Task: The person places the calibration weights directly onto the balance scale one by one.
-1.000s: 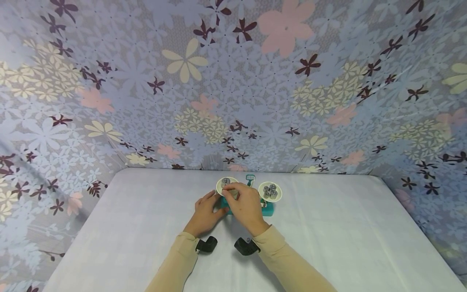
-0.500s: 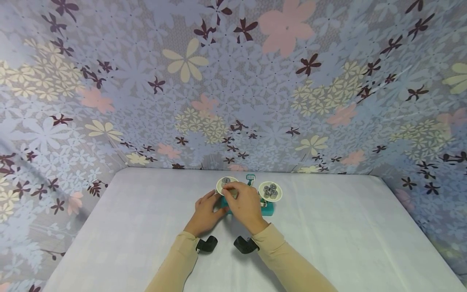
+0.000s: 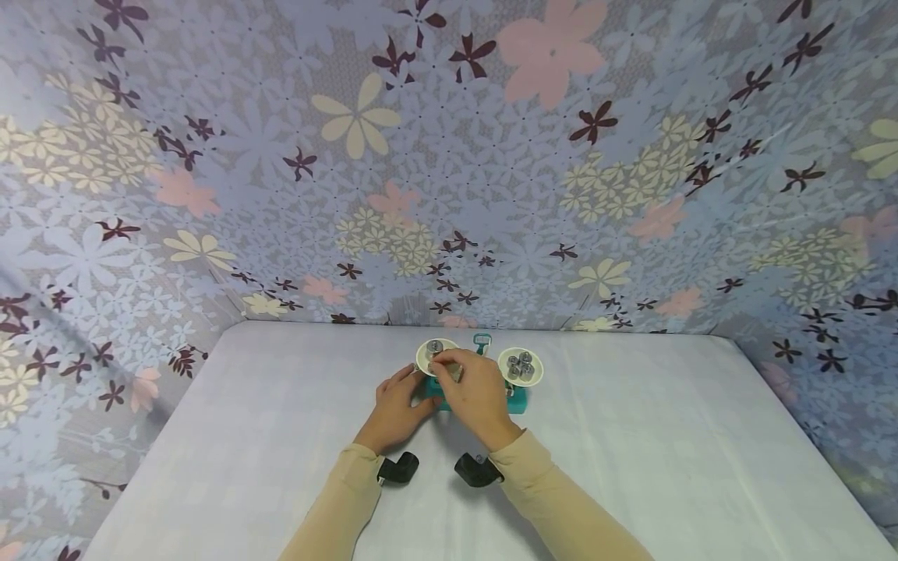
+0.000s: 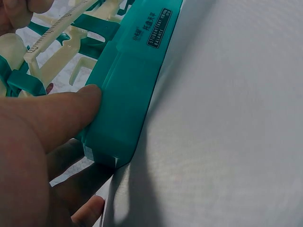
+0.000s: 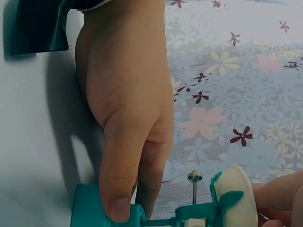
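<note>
A teal student tray balance (image 3: 517, 400) with two cream pans stands before me. My left hand (image 3: 398, 407) grips the left end of its base, thumb on the teal front face (image 4: 125, 90) and fingers round the end. Over the left pan (image 3: 422, 360) bends my right hand (image 3: 479, 393), thumb and forefinger brought together inside the rim. I cannot tell whether something small is between those fingertips. A silver metal cylinder (image 3: 435, 346) stands in that pan just beyond them. Several similar metal cylinders (image 3: 520, 366) sit in the right pan (image 3: 539, 372).
Behind the balance rises a teal upright with a small window (image 3: 482, 340). A silver-headed rod (image 5: 194, 176) sticks out near the left pan. The pale cloth-covered table (image 3: 645, 444) ends at a flower-patterned fabric wall (image 3: 491, 234). Each wrist carries a black camera (image 3: 398, 469).
My right hand has shifted slightly to the right over the left pan, so more of the metal cylinder shows. The left hand stays in its place on the base.
</note>
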{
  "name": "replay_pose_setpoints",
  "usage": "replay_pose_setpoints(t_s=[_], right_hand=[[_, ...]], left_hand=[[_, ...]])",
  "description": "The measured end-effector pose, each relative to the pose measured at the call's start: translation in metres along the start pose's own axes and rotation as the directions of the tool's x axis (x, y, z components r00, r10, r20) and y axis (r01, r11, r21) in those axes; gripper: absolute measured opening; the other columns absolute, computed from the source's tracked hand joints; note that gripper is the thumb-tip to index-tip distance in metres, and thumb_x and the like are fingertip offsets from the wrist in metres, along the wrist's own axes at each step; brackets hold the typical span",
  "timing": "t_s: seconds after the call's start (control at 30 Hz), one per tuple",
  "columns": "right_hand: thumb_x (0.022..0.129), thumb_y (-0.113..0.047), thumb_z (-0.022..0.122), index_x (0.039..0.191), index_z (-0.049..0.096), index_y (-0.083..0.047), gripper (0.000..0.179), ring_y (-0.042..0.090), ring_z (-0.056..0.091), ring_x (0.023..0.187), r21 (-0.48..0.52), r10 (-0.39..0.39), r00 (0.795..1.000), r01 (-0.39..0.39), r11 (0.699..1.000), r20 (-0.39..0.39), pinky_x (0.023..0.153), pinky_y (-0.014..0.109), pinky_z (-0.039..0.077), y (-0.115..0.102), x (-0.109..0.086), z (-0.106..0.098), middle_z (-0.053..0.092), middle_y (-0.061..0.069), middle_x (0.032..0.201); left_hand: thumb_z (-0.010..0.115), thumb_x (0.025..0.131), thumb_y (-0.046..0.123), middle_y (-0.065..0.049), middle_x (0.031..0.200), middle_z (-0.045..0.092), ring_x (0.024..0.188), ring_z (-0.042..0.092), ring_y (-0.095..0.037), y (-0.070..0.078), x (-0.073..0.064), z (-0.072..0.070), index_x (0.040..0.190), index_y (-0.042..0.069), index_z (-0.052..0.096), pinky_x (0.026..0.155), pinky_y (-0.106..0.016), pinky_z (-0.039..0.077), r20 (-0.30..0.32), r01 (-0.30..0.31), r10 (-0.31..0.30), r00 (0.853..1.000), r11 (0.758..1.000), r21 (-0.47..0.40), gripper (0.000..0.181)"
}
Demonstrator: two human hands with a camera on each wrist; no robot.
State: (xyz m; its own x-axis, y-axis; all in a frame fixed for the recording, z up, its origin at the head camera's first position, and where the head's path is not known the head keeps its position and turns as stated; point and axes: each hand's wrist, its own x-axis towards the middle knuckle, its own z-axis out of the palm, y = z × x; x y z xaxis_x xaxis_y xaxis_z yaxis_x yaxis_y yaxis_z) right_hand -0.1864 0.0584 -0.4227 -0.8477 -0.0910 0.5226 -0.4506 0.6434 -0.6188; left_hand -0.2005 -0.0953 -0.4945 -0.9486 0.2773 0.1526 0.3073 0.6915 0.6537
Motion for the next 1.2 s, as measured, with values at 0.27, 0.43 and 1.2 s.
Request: replay_pose_setpoints(t_s=[0.27, 0.43, 1.2], right_hand=[[0.083, -0.018, 0.070, 0.092, 0.073, -0.016, 0.009, 0.000, 0.040, 0.042, 0.012, -0.018, 1.000, 0.018, 1.000, -0.020, 0.038, 0.021, 0.034, 0.000, -0.006, -0.013, 0.068, -0.007, 0.084], [0.084, -0.017, 0.069, 0.095, 0.072, -0.014, 0.012, 0.000, 0.041, 0.043, 0.035, -0.017, 1.000, 0.017, 0.999, 0.002, 0.039, 0.021, 0.035, 0.002, -0.012, -0.021, 0.068, -0.005, 0.087], [0.080, -0.013, 0.072, 0.090, 0.072, -0.014, 0.010, -0.002, 0.037, 0.043, 0.023, -0.061, 0.993, 0.058, 0.998, 0.106, 0.041, 0.018, 0.035, 0.017, -0.045, -0.041, 0.064, -0.009, 0.076]], left_hand=[[0.057, 0.089, 0.042, -0.007, 0.138, 0.047, 0.135, 0.027, -0.025, -0.002, 0.001, 0.001, 0.137, 0.006, 0.045, 0.105, -0.053, 0.015, 0.006, 0.005, -0.005, 1.000, 1.000, -0.001, 0.060], [0.057, 0.089, 0.042, -0.007, 0.138, 0.048, 0.136, 0.027, -0.025, -0.002, 0.001, 0.001, 0.137, 0.006, 0.045, 0.105, -0.053, 0.015, 0.010, 0.002, -0.003, 1.000, 1.000, 0.010, 0.061], [0.060, 0.088, 0.039, -0.009, 0.136, 0.049, 0.135, 0.029, -0.026, -0.003, 0.000, 0.002, 0.135, 0.005, 0.046, 0.105, -0.053, 0.015, -0.011, -0.014, 0.014, 1.000, 1.000, -0.006, 0.060]])
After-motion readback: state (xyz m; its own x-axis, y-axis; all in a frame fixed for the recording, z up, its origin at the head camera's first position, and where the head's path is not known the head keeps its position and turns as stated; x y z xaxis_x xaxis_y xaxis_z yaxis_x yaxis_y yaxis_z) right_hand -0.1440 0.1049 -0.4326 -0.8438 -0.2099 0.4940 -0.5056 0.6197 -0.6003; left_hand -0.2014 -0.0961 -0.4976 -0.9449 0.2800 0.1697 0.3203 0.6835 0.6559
